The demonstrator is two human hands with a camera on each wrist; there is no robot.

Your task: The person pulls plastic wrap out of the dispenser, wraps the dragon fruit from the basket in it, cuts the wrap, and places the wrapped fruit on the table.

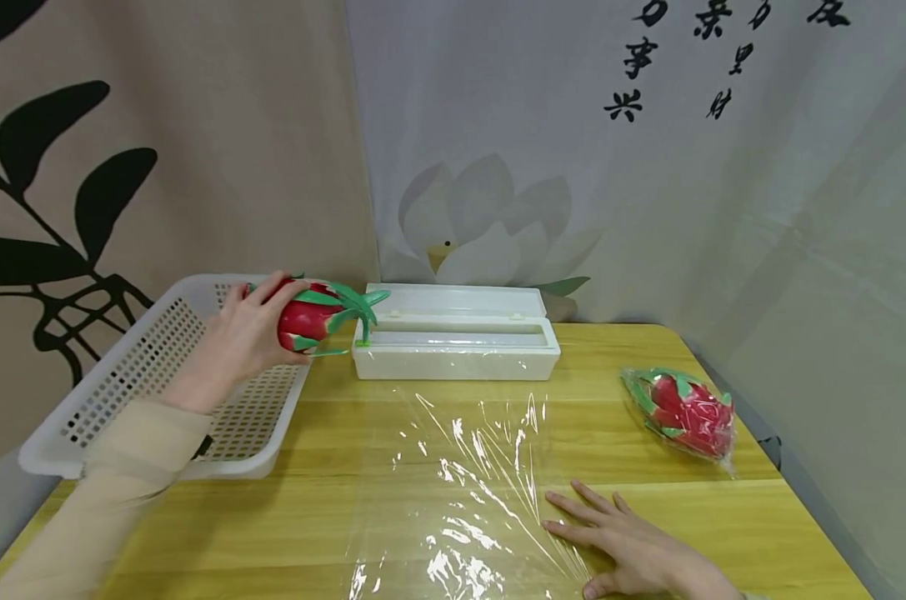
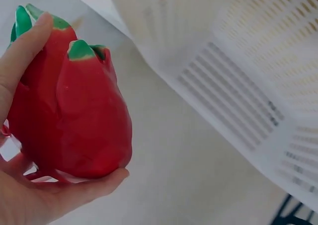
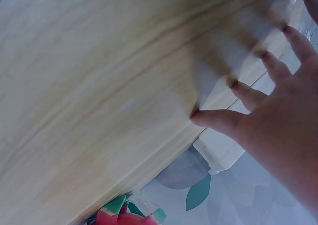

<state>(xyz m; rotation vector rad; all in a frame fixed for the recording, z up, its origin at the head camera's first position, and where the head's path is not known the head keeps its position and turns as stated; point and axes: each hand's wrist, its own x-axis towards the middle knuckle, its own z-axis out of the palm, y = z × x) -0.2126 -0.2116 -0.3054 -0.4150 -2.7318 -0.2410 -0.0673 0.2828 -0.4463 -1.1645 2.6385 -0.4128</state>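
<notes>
My left hand (image 1: 253, 329) grips a red dragon fruit (image 1: 306, 321) with green leaf tips, raised over the right edge of a white perforated basket (image 1: 175, 350). In the left wrist view, thumb and fingers curl round the dragon fruit (image 2: 84, 111), and the basket stands off to one side. My right hand (image 1: 625, 542) spreads its fingers at the right edge of a sheet of clear plastic wrap (image 1: 460, 483) laid on the table. The right wrist view has the same hand (image 3: 278, 106) with fingertips down at the tabletop.
A white wrap dispenser (image 1: 456, 362) with its lid raised stands at the back of the wooden table (image 1: 603, 400); the wrap runs forward from it. A second dragon fruit (image 1: 685, 412), wrapped in clear film, lies at the right. A printed curtain (image 1: 498, 108) hangs behind.
</notes>
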